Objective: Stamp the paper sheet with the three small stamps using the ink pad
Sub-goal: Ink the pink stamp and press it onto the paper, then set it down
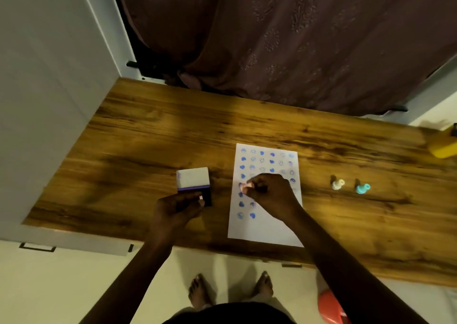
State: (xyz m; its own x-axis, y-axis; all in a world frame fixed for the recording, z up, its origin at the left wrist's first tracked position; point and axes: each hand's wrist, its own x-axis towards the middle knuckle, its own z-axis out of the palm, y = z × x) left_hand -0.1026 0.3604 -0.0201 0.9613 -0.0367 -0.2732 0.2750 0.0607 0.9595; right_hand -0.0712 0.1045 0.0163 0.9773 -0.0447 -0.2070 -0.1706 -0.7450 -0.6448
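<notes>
Bare feet at the bottom, then both hands working: right hand pinches a pink stamp onto the paper sheet, left hand grips the open ink pad near the table's front edge. Sheet's mostly filled, bottom rows left, I'd guess. White stamp and teal stamp wait out right, nothing blocking.

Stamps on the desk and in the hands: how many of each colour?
Pink stamp, in the right hand: 1
Cream stamp, on the desk: 1
Teal stamp, on the desk: 1
Total: 3
</notes>
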